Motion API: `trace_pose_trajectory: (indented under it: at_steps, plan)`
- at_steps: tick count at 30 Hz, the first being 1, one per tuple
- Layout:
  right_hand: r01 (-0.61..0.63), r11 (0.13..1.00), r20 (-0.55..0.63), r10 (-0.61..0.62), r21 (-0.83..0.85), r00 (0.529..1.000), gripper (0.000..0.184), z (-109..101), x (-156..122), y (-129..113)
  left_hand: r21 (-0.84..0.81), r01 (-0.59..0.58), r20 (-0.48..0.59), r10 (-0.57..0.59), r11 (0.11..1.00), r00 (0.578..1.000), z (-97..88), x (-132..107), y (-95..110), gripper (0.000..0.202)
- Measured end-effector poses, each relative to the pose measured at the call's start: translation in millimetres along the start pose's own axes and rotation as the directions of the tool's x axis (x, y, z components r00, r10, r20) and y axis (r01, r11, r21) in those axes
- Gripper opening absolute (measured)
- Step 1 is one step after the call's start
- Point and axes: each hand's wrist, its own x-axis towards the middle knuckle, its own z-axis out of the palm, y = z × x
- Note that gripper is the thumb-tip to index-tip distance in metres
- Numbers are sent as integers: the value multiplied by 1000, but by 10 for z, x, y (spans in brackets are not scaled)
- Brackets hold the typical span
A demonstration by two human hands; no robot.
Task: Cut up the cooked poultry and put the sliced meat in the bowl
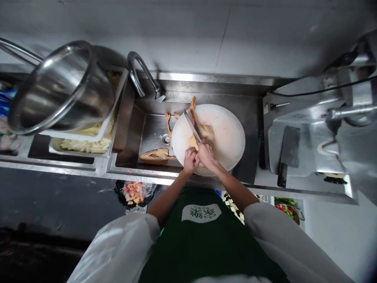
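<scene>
A round white cutting board [226, 137] lies over the right part of a steel sink [150, 129]. On it lies a plucked whole chicken [203, 127], neck pointing toward the wall. My right hand [207, 154] is closed round the handle of a knife [192, 125], whose blade slants up-left across the bird. My left hand [190, 160] is closed against the near end of the chicken, touching my right hand. A second bird [155, 156] lies in the sink basin, and chicken feet [169, 124] stick up beside the board.
A curved faucet [141, 74] rises behind the sink. At left, a big steel pot [59, 88] sits over trays of pale food [85, 143]. A cleaver [287, 153] rests on the steel counter at right beside a machine [347, 114]. A bag of scraps [134, 192] hangs below.
</scene>
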Motion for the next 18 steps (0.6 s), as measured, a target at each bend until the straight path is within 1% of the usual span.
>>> trace_pose_trajectory:
  at_steps: [2,5,7,10,12,14,16,18]
  plan:
    - [-12,999,-18,12,31,1000,36,-30,182,-37,-24,11,-25,-12,1000,1000,-14,-12,6,22]
    - [-29,999,-43,30,24,999,45,-25,255,-3,-42,31,-47,-33,999,998,-11,-31,13,22]
    - [-25,1000,-55,24,-14,998,43,-12,288,-11,-65,21,-46,-24,998,999,5,-33,10,21]
    - [12,999,-66,-15,-44,998,37,-36,465,-141,-98,25,-47,-30,995,998,20,-39,-8,21]
    - [52,997,-73,-56,-54,996,35,-104,638,-247,-101,59,-41,-63,993,997,12,-69,-18,21]
    - [95,993,-61,-99,-66,993,30,-211,753,-302,-106,94,-39,-98,990,994,-9,-123,-13,20]
    - [119,989,-42,-123,-81,992,25,-319,733,-286,-119,117,-55,-124,986,991,-32,-183,11,18]
    - [117,989,-59,-123,-90,991,25,-388,569,-220,-126,136,-85,-147,983,985,-49,-231,47,16]
